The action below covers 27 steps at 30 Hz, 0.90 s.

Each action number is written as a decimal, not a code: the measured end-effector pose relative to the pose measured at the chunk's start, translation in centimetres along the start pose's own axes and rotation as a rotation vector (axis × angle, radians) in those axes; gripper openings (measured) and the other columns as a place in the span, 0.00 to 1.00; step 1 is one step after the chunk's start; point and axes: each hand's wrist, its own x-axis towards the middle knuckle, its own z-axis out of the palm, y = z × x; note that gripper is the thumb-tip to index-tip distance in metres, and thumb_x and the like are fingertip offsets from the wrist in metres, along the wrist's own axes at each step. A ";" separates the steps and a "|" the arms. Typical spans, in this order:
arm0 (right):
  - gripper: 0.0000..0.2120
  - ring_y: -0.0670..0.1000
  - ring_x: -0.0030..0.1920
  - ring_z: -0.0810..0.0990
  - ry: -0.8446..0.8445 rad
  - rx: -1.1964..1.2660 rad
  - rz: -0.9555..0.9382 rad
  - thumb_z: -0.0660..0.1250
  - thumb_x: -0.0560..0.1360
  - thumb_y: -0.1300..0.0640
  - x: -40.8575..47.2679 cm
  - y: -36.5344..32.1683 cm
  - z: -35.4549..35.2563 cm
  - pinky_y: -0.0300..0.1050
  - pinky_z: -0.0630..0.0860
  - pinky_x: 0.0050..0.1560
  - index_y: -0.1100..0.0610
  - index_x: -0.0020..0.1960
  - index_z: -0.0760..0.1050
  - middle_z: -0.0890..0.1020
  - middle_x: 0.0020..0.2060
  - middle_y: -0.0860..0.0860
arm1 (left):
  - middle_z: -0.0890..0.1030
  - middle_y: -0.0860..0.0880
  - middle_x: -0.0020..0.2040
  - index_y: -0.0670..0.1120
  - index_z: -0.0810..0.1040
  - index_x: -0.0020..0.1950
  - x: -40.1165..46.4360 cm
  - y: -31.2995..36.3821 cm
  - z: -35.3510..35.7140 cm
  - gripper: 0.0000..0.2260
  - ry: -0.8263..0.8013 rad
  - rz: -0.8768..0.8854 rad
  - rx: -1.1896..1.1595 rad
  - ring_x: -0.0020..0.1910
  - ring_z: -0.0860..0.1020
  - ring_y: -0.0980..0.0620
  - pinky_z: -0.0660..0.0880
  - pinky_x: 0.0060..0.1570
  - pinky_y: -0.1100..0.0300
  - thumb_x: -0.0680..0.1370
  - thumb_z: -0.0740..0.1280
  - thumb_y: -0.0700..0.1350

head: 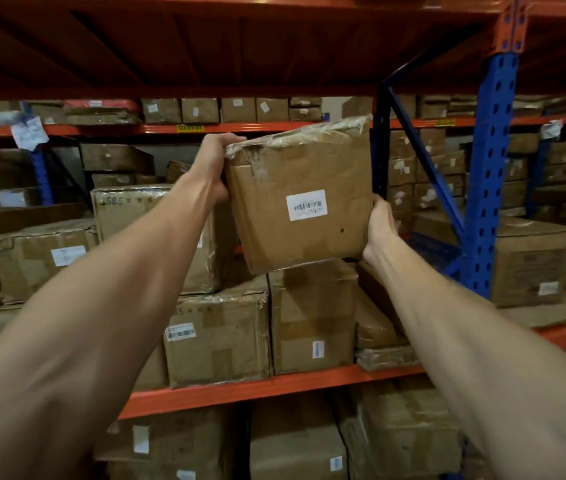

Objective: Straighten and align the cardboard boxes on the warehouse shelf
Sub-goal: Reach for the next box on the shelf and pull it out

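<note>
A worn cardboard box (300,192) with a white barcode label and torn tape along its top is held tilted in the air, its lower edge just above a stacked box (312,317). My left hand (214,168) grips its upper left corner. My right hand (380,232) holds its lower right edge. To the left of the stacked box sits another box (217,341), and behind it a taller box (157,233) marked 4585. All rest on the orange shelf beam (257,389).
A blue upright post (492,174) with a dark diagonal brace (423,157) stands right of the held box. More boxes (530,261) fill the right bay, the lower shelf (295,441) and the far racks. The orange deck (240,39) of the shelf above hangs overhead.
</note>
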 end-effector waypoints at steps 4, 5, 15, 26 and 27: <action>0.22 0.59 0.50 0.88 -0.006 0.062 0.092 0.61 0.81 0.38 0.8 3.5 -0.3 0.63 0.86 0.51 0.50 0.60 0.84 0.89 0.51 0.56 | 0.86 0.48 0.45 0.49 0.84 0.50 1.5 -1.4 -0.3 0.10 0.035 -0.046 0.109 0.42 0.83 0.50 0.79 0.50 0.53 0.76 0.65 0.49; 0.22 0.59 0.50 0.87 -0.014 0.064 0.115 0.59 0.82 0.37 1.0 4.5 -0.6 0.62 0.85 0.52 0.50 0.58 0.84 0.89 0.50 0.56 | 0.86 0.48 0.43 0.48 0.84 0.47 1.8 -1.8 -0.2 0.09 0.029 -0.054 0.134 0.41 0.83 0.50 0.79 0.50 0.52 0.76 0.64 0.49; 0.37 0.54 0.60 0.81 0.106 -0.105 -0.079 0.55 0.75 0.22 2.6 11.9 1.9 0.56 0.74 0.69 0.50 0.65 0.79 0.84 0.58 0.50 | 0.81 0.50 0.63 0.49 0.81 0.66 5.7 -9.8 -3.9 0.21 0.320 0.424 0.532 0.62 0.78 0.53 0.75 0.62 0.57 0.77 0.70 0.59; 0.37 0.54 0.72 0.76 -0.301 -0.434 -0.444 0.64 0.80 0.32 6.1 14.7 2.6 0.60 0.73 0.74 0.46 0.84 0.60 0.77 0.73 0.50 | 0.81 0.46 0.65 0.50 0.81 0.69 8.0 -8.8 -7.2 0.35 0.082 0.428 1.222 0.65 0.77 0.47 0.75 0.61 0.54 0.68 0.74 0.69; 0.37 0.55 0.74 0.75 -0.301 -0.469 -0.443 0.62 0.81 0.32 6.6 14.6 2.8 0.60 0.71 0.75 0.46 0.84 0.58 0.76 0.74 0.50 | 0.79 0.44 0.69 0.50 0.78 0.72 8.4 -8.1 -7.4 0.40 0.014 0.376 1.331 0.69 0.75 0.43 0.73 0.66 0.49 0.66 0.74 0.70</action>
